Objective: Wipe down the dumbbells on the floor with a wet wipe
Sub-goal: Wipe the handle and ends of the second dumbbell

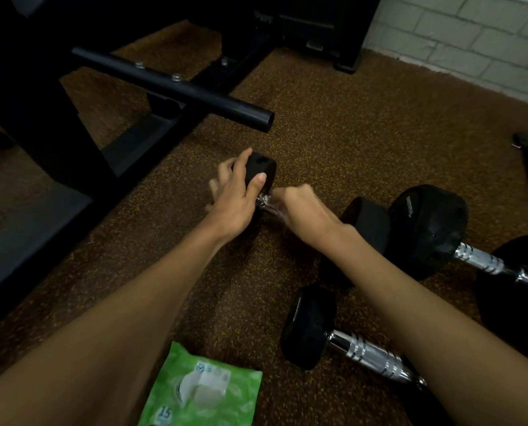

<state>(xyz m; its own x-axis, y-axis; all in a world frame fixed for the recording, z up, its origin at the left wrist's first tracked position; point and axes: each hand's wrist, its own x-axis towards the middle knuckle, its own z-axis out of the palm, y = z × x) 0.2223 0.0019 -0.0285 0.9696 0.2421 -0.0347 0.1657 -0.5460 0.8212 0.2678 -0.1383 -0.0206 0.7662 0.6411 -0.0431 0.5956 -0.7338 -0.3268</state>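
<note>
A speckled brown rubber gym floor [333, 124] fills the view, with the black steel frame of a bench [170, 84] across the upper left. Three black rubber-headed dumbbells with chrome handles lie on it: a large one [428, 229] at the right, a middle one [311, 327] near the bottom, and the small one being worked on [261, 170] in the centre, just ahead of both hands. A green plastic pack of wet wipes [207, 388] lies at the bottom edge, a white sheet poking from its opening.

The small dumbbell's long axis runs from upper left to lower right — far head under the left hand [238, 198], handle under the right hand [299, 210], near head [367, 222] past the right wrist. The left hand's fingers are spread wide and cupped over the far head, thumb on its near face, steadying it. The right hand is curled into a closed fist around the chrome handle; whether a wipe is bunched inside it I cannot tell. Judging by this, the next stroke runs along the handle.
</note>
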